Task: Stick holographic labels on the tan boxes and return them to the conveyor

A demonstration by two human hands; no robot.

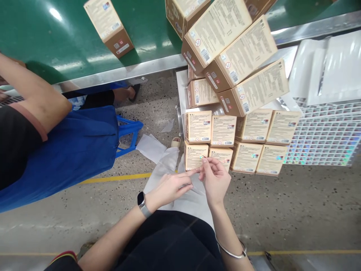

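Observation:
My right hand point(216, 180) is raised over the front row of small boxes, its thumb and index finger pinched together. Whatever sits in that pinch is too small to make out. Reaching in from the left, my left hand point(173, 186) has its index finger stretched to the right fingertips, its other fingers loosely bent and its thumb apart. Right behind the fingers stand a beige printed box point(194, 152) and a neighbouring box point(221, 152), the latter partly covered by my right hand. Similar boxes, such as one box point(245, 156) with a shiny small sticker, stand alongside in rows.
Larger cartons point(220, 30) lie stacked and tilted behind the rows. Sheets of shiny stickers point(324, 139) and white plastic sleeves point(335, 67) lie at right. A lone carton point(109, 28) sits on the green table point(64, 34). A co-worker's arm point(42, 82) and blue chair point(76, 146) are at left.

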